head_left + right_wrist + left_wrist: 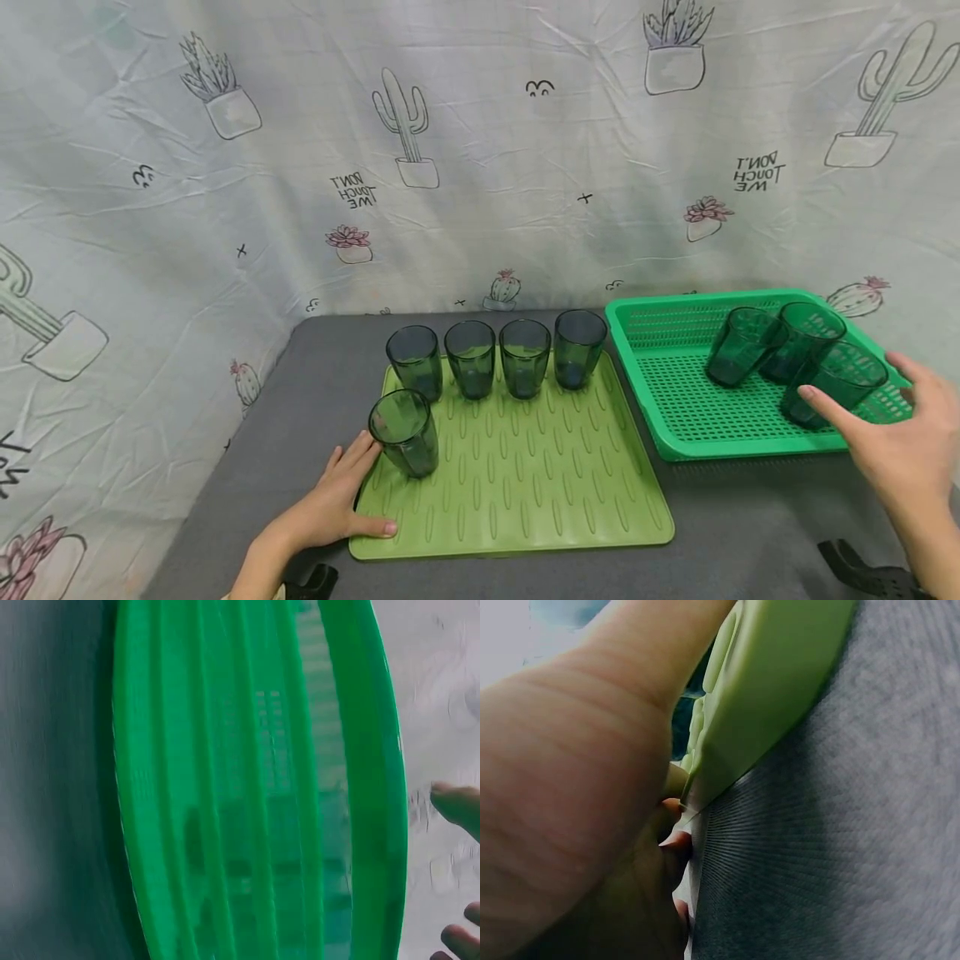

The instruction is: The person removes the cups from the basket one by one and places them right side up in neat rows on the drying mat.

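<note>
Tumbler [831, 385], dark green glass, tilted in the green basket [678, 421] beside two others; right hand [896, 442] hovers just at it, grip released, fingers spread. Left hand [341, 500] lies flat, grip released, on the corner of the light-green tray [525, 492], touching an upright tumbler [405, 432] there.

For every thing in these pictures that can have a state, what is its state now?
Five glasses on light green tray: upright, empty; front one beside left hand.
Three glasses in green basket: tilted, leaning together; nearest one.
Left hand: open, resting on the tray's edge.
Right hand: open, reaching toward the nearest basket glass.
</note>
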